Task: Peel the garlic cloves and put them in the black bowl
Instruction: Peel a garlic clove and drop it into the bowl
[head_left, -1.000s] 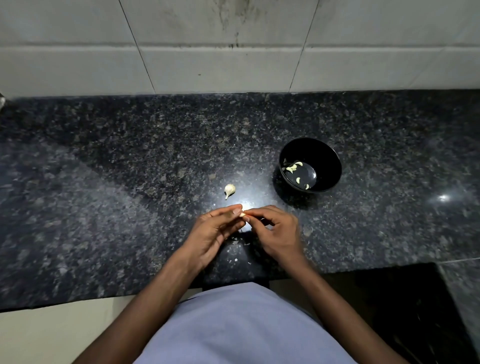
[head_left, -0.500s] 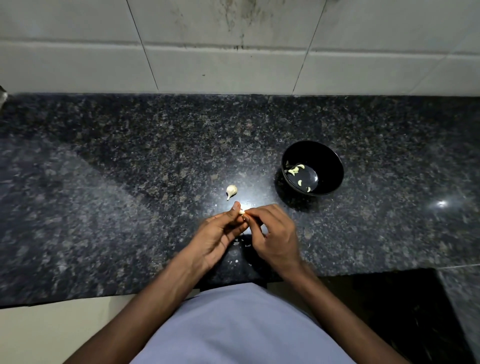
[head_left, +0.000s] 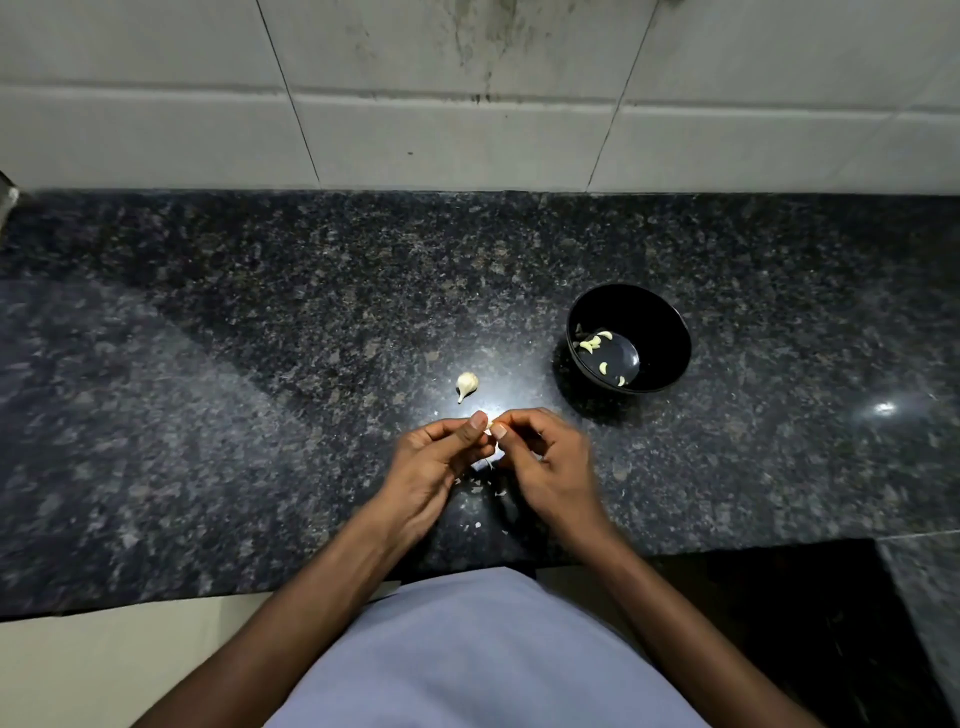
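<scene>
Both hands meet over the counter's front middle. My left hand (head_left: 434, 460) and my right hand (head_left: 543, 460) pinch one small garlic clove (head_left: 489, 425) between thumbs and fingertips; most of it is hidden by the fingers. An unpeeled clove (head_left: 466, 385) with a pointed tail lies on the dark granite just beyond my left hand. The black bowl (head_left: 658, 317) stands to the right and beyond my right hand, with several peeled pale cloves (head_left: 596, 342) at its bottom.
Small white flakes of garlic skin (head_left: 475, 488) lie on the granite counter (head_left: 260, 389) under and behind my hands. A tiled wall (head_left: 467, 130) closes the back. The counter's front edge runs just below my wrists.
My hands have stayed at the same spot, fingers working at the clove; my left thumb has risen a little. The view has shifted slightly downward.
</scene>
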